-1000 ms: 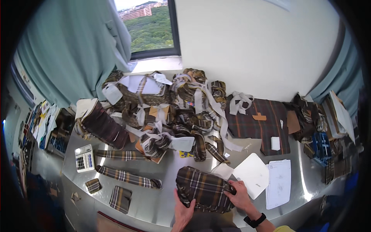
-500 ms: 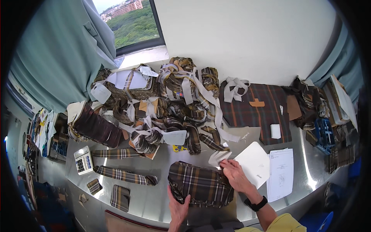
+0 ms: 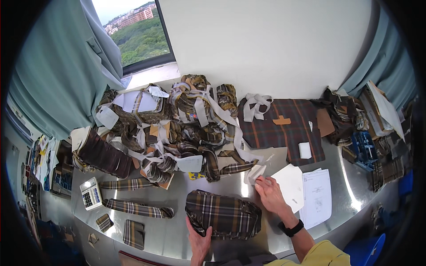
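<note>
A thick bundle of brown plaid fabric point(image 3: 228, 215) lies on the metal table before me. My left hand point(image 3: 199, 239) holds its near left end, thumb on the near side and fingers along the end. Just past the bundle's far right corner, my right hand point(image 3: 273, 197) pinches a small pale grey strip point(image 3: 254, 174), folded or crumpled, that looks like cloth. A black band circles the right wrist. Beside that hand lies a white card pattern point(image 3: 290, 186), and right of it printed drawing sheets point(image 3: 317, 197).
Tied plaid bundles point(image 3: 177, 128) pile up along the back. A calculator point(image 3: 90, 193) and plaid strips point(image 3: 137, 208) lie at left, near small folded pieces point(image 3: 133, 234). Dark plaid cloth point(image 3: 275, 133) is spread at back right. A blue bin point(image 3: 364, 148) stands far right.
My view has shifted, so the scene sits further left. The right hand has drawn slightly away from the bundle with the pale strip. My left hand stays on the bundle's left end.
</note>
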Demonstrator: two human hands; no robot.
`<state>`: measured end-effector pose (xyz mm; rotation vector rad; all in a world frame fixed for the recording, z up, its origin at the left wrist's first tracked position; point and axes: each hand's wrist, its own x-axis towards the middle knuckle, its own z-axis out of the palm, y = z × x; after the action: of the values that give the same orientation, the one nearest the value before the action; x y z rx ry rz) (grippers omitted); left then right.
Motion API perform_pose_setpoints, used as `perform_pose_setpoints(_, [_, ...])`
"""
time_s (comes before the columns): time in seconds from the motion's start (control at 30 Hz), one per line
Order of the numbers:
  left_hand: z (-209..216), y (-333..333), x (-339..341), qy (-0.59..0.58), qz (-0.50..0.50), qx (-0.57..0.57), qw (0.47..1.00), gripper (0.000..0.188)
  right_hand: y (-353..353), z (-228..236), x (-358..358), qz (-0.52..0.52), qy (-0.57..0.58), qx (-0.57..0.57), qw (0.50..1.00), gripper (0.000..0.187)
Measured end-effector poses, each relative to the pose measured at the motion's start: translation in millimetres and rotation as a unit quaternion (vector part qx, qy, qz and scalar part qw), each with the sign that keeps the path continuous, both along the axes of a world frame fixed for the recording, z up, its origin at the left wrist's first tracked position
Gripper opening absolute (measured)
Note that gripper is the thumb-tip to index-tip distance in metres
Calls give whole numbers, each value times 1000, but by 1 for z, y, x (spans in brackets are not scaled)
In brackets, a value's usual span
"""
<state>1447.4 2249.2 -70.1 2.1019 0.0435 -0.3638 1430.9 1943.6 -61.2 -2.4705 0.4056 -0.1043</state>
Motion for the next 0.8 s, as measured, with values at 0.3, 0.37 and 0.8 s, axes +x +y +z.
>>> perform_pose_setpoints(0.3, [15, -24, 6, -24, -32, 27, 999, 98, -6, 1, 0, -9, -14, 1, 1000, 34])
perform_pose_setpoints(0.37, [20, -31, 2, 16, -24, 12, 1000, 98, -7, 1, -1, -7, -21, 20, 1000, 35])
perform_pose_setpoints(0.8, [23, -26, -9, 42, -17, -8, 999, 117, 23, 49, -7, 13, -94, 21, 995, 30])
